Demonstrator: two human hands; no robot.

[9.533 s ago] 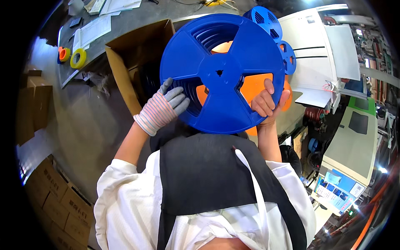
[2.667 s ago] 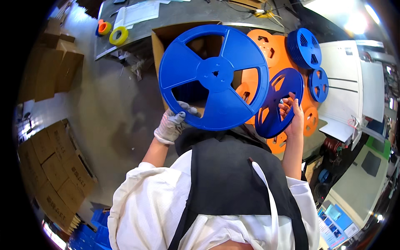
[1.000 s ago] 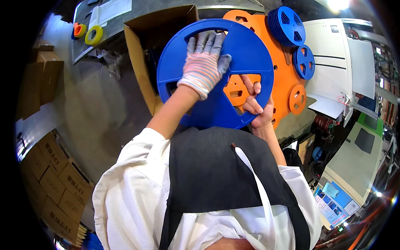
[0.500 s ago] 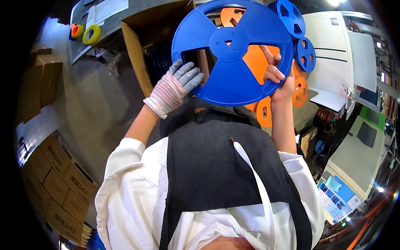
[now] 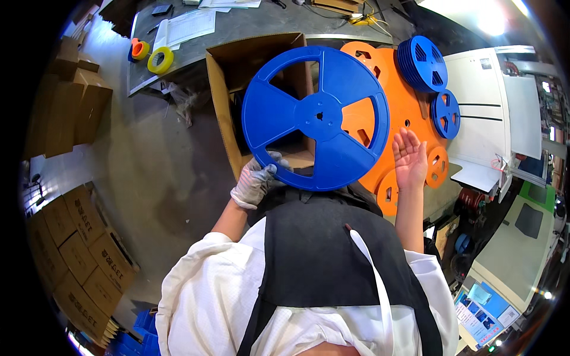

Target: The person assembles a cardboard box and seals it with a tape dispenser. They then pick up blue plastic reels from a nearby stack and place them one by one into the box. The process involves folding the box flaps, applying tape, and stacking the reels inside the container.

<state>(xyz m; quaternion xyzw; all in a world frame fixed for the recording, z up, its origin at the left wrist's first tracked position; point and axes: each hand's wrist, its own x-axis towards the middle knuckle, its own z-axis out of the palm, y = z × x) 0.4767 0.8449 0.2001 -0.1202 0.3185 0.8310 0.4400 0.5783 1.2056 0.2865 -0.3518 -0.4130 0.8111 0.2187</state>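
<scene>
A large blue plastic reel (image 5: pixel 320 115) with three cut-out windows is held up in front of me, face toward me. My gloved left hand (image 5: pixel 255 180) grips its rim at the lower left, fingers curled through the lower window. To the right of the reel my bare right hand (image 5: pixel 410 158) is raised, palm showing and fingers stretched, touching nothing. Behind the reel stands an open cardboard box (image 5: pixel 221 107), its inside partly hidden. An orange round-table fixture (image 5: pixel 407 113) with smaller orange discs lies behind my right hand.
Stacked blue reels (image 5: pixel 423 64) and a smaller blue reel (image 5: pixel 446 114) sit on the orange fixture's far right. A grey table (image 5: pixel 196 38) holds papers and a yellow tape roll (image 5: pixel 160 60). Cartons (image 5: pixel 83 261) are piled at the left; a white machine cabinet (image 5: pixel 478 101) stands right.
My right hand has let go of the reel and opened beside it. My left hand has closed on the rim, and the reel has turned and sits lower in view.
</scene>
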